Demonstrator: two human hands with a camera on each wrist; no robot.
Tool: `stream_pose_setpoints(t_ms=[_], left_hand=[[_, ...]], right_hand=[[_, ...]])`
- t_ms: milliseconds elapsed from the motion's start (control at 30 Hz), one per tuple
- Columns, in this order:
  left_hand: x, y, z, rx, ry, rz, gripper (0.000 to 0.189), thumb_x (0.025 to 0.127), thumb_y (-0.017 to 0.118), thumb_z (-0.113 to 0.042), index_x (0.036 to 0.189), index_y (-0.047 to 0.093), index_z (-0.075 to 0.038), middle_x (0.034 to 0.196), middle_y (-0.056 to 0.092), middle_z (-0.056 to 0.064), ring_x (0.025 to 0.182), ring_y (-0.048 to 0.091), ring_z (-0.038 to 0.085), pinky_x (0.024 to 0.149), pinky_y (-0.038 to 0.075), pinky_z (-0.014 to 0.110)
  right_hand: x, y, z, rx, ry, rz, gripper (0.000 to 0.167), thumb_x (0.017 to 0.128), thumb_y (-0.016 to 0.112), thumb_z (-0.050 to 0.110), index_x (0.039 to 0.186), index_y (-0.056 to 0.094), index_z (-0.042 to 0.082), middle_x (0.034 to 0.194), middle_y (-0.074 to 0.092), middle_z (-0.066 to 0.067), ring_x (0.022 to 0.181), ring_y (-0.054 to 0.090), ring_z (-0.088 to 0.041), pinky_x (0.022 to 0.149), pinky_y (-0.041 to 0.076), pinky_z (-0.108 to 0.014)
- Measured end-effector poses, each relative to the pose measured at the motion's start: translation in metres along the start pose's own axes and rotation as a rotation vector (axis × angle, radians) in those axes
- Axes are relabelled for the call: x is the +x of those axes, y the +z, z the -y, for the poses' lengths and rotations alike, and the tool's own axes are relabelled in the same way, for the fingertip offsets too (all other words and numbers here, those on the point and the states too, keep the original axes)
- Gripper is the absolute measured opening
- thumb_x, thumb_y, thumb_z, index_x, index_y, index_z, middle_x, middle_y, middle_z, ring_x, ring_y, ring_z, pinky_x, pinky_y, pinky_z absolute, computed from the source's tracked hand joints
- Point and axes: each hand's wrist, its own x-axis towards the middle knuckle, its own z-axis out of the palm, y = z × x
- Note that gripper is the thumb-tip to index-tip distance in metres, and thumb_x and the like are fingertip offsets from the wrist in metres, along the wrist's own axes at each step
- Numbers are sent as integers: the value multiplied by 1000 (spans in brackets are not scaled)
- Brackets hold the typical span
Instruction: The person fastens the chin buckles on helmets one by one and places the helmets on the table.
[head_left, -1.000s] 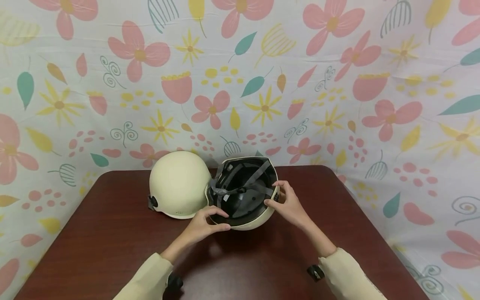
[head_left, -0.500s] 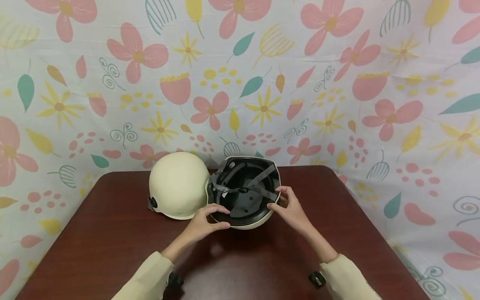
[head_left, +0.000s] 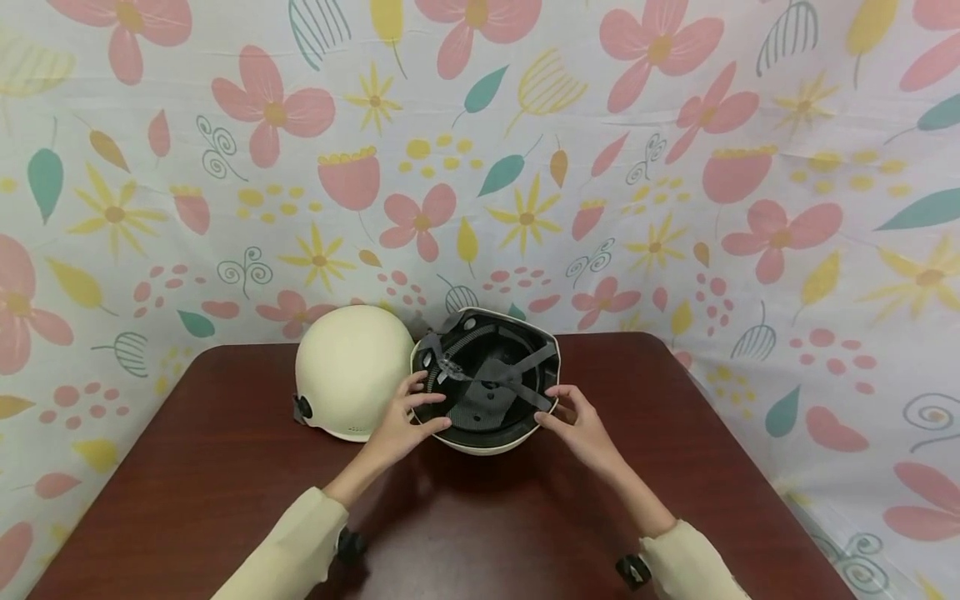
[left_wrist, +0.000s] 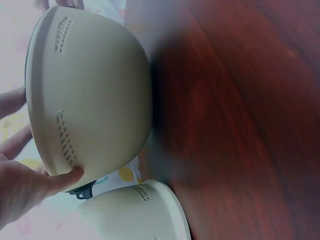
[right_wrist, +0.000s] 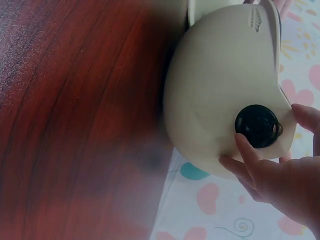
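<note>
A cream helmet point(head_left: 480, 449) rests upside down on the table, its black padded inside and grey chin straps point(head_left: 513, 372) facing up. At its left front rim, my left hand point(head_left: 399, 423) grips the edge. In the left wrist view that thumb lies on the outer shell beside a vent grille point(left_wrist: 66, 137), with fingers past the rim. My right hand point(head_left: 583, 427) holds the right rim. Its fingertips touch the shell by a round black disc point(right_wrist: 257, 126) in the right wrist view, with the thumb at the edge. Left of this helmet stands a second cream helmet point(head_left: 351, 367), dome up.
The dark reddish-brown table point(head_left: 480, 533) runs back to a wall covering point(head_left: 480, 125) with a flower print. Both helmets sit near the table's far edge, side by side and very close. A small black object point(head_left: 633, 571) shows at the right cuff.
The upside-down helmet has turned a little within my hands, and its opening now faces up more to the camera. My left hand has shifted up along the left rim; the right slightly down.
</note>
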Motion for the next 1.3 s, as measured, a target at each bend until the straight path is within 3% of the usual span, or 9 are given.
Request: stream_pose_setpoints(t_ms=[167, 400, 633, 733, 933, 1067, 1200, 1300], left_hand=[[5, -1, -1, 27, -30, -51, 38, 81, 78, -11, 117, 69, 1, 156, 30, 20, 138, 35, 39, 101, 43, 55], [8, -4, 0, -20, -69, -44, 52, 82, 77, -5, 130, 59, 3, 159, 20, 23, 146, 24, 45, 110, 34, 61], [11, -5, 2, 13, -51, -66, 73, 79, 79, -5, 143, 44, 1, 153, 24, 30, 139, 31, 50, 108, 34, 63], [11, -6, 4, 17, -54, -64, 81, 78, 80, -6, 148, 38, -5, 152, 29, 28, 135, 35, 49, 108, 33, 62], [13, -9, 7, -95, -93, -29, 99, 80, 78, -5, 157, 17, -12, 159, 21, 21, 137, 37, 47, 109, 34, 60], [16, -11, 8, -116, -126, -12, 102, 81, 77, -4, 158, 9, -8, 160, 20, 22, 138, 37, 45, 110, 35, 59], [17, -12, 7, -108, -185, -5, 97, 83, 74, -5, 158, 12, -9, 157, 25, 23, 137, 39, 45, 107, 39, 58], [16, -12, 7, -116, -214, -7, 92, 85, 72, -4, 157, 15, -9, 153, 32, 25, 135, 43, 44, 105, 42, 55]], right_hand=[[-2, -1, -1, -4, 4, 4, 41, 93, 64, 8, 128, 44, 1, 145, 41, -18, 134, 48, -36, 89, 50, -21], [-3, -3, -3, 7, -6, 19, 41, 93, 63, 8, 129, 44, 1, 144, 42, -19, 133, 47, -37, 88, 50, -20], [-4, -6, -7, 4, -25, 28, 40, 93, 63, 6, 127, 44, 0, 141, 43, -20, 130, 50, -37, 86, 49, -19], [-5, -8, -9, 8, -27, 31, 40, 92, 63, 5, 127, 44, -1, 138, 47, -23, 125, 54, -36, 84, 50, -19], [-4, -11, -11, 25, -31, 61, 40, 93, 62, 6, 128, 43, -1, 137, 46, -23, 126, 52, -35, 85, 49, -18], [-3, -15, -12, 30, -32, 86, 42, 93, 62, 6, 129, 42, -1, 137, 45, -22, 120, 56, -20, 85, 48, -17], [-4, -17, -15, 49, -38, 116, 43, 92, 62, 5, 130, 41, -3, 138, 41, -21, 105, 57, 1, 84, 47, -16], [-4, -18, -15, 68, -45, 138, 44, 92, 62, 4, 129, 40, -4, 139, 37, -20, 100, 58, 4, 83, 48, -17]])
